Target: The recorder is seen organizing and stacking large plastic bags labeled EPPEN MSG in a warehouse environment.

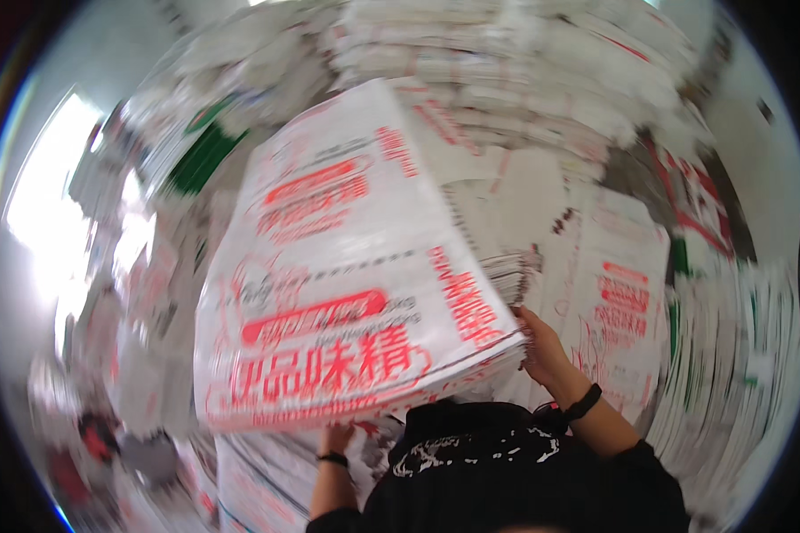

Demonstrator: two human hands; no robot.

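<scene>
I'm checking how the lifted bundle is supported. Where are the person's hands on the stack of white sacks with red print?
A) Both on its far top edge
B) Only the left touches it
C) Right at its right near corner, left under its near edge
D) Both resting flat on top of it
C: the right hand grips the right near corner of the stack of sacks, and the left hand reaches up under its near edge.

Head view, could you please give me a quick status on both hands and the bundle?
Left hand under the near edge of the sack bundle. Right hand gripping its right corner. Bundle raised, tilted. More sack stacks behind, picture blurred.
</scene>
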